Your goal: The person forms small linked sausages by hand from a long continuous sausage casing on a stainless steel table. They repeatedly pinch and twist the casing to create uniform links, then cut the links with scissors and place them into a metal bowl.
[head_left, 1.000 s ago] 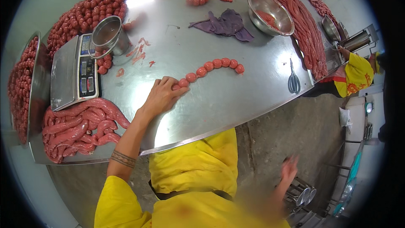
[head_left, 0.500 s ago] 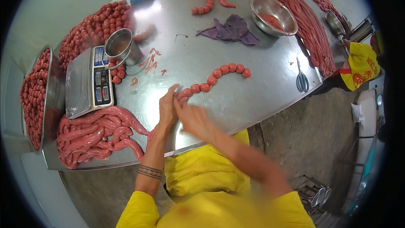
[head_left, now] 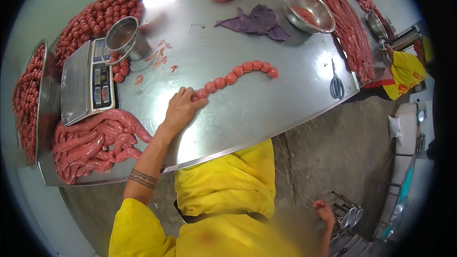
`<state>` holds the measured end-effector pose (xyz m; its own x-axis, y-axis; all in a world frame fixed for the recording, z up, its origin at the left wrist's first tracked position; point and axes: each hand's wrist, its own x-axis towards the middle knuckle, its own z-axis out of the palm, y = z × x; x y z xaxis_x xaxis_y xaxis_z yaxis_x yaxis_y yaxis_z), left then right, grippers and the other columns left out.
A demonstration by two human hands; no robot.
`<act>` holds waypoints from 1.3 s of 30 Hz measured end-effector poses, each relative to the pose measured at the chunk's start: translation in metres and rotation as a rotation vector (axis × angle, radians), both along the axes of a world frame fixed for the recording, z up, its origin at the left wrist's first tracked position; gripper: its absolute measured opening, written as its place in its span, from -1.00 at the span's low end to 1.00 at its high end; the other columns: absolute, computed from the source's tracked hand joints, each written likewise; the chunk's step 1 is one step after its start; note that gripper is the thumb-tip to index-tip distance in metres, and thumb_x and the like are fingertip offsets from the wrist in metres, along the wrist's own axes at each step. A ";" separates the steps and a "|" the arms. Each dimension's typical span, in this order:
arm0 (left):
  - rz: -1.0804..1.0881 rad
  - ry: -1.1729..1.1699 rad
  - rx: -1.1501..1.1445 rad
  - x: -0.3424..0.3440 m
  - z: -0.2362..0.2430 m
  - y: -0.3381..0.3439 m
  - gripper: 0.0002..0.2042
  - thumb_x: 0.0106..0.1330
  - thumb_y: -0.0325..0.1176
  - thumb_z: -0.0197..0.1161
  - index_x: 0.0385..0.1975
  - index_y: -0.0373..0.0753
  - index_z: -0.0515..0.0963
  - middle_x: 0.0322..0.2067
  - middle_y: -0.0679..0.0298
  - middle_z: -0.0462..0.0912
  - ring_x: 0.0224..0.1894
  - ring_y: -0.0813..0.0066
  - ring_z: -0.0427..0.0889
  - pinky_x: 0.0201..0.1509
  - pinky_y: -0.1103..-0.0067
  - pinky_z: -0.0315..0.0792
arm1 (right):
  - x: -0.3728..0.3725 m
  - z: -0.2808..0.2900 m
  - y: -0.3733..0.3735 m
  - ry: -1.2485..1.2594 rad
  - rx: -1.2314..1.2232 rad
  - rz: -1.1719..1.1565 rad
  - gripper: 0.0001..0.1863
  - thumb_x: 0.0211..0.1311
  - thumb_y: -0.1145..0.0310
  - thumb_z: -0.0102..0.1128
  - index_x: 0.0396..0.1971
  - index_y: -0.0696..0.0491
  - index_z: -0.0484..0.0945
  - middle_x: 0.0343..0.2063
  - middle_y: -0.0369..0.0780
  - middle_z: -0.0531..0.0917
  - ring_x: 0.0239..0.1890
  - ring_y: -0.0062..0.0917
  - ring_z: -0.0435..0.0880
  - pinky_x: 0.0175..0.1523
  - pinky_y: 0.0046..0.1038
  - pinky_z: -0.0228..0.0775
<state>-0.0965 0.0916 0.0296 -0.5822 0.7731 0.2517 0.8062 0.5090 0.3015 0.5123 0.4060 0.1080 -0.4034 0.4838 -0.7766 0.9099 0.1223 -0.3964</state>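
A curved chain of round tied sausage links (head_left: pixel 231 78) lies on the steel table. My left hand (head_left: pixel 182 108) is closed round the near left end of this chain, where its fingers hide part of the casing. Far out to the lower right, beyond the table edge, my right hand (head_left: pixel 324 210) is closed on a thin string (head_left: pixel 290 179). This string runs taut back across the table edge toward the chain. Left of my left forearm lies a coiled heap of long untied sausage (head_left: pixel 102 143), partly behind the arm.
A digital scale (head_left: pixel 85 78) stands at left, with a metal pot (head_left: pixel 124 43) by it. Piled links (head_left: pixel 102 12) and a filled basin (head_left: pixel 42 109) lie beyond. Scissors (head_left: pixel 336 85), a purple cloth (head_left: pixel 257 21) and a steel bowl (head_left: pixel 321 24) are rightward; a co-worker (head_left: pixel 407 71) stands far right.
My right hand has swung from beside the left hand down and out to the lower right, stretching the string. My left hand stays at the chain's end. The whole view has shifted slightly.
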 end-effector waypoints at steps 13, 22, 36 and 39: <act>-0.034 -0.040 -0.008 -0.006 0.008 -0.015 -0.70 0.31 -0.38 0.38 0.05 -0.01 0.73 -0.20 0.17 0.61 -0.11 0.19 0.61 0.00 0.33 0.55 | 0.027 -0.129 0.117 1.562 -0.506 -1.178 -0.19 0.38 0.70 0.05 0.59 -0.19 0.25 0.60 -0.01 0.20 0.22 -0.20 0.61 0.12 -0.23 0.63; 0.296 -0.397 0.371 0.021 0.000 -0.039 -0.30 0.30 -0.54 0.41 0.48 -0.20 0.35 -0.11 0.00 0.72 -0.08 0.04 0.72 0.04 0.27 0.60 | -0.533 -0.038 0.089 0.013 0.767 0.801 -0.38 0.04 0.21 0.55 0.14 0.06 0.61 -0.15 -0.13 0.77 -0.19 -0.40 0.74 -0.24 -0.34 0.50; 0.669 -0.561 0.541 0.011 0.000 -0.016 -0.78 0.31 -0.42 0.48 -0.14 -0.40 0.70 -0.38 -0.01 0.77 -0.41 0.20 0.75 -0.22 0.40 0.60 | -0.186 0.007 -0.022 0.123 0.090 0.358 -0.67 0.40 0.48 0.30 0.12 -0.02 0.73 -0.12 -0.09 0.81 -0.09 -0.29 0.81 0.03 -0.30 0.63; 0.640 -0.490 0.567 0.014 0.004 -0.013 -0.85 0.33 -0.40 0.45 -0.18 -0.29 0.74 -0.38 0.03 0.73 -0.36 0.18 0.71 -0.19 0.36 0.58 | -0.058 0.036 0.036 -0.041 0.357 0.466 -0.89 0.35 0.60 0.26 -0.21 0.11 0.69 -0.32 -0.14 0.79 -0.25 -0.38 0.75 -0.15 -0.33 0.52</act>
<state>-0.0830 0.0788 0.0332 -0.9877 0.1144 0.1070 0.1494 0.4825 0.8631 0.4538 0.4422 0.1444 -0.6091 0.4971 -0.6180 0.7421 0.6322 -0.2229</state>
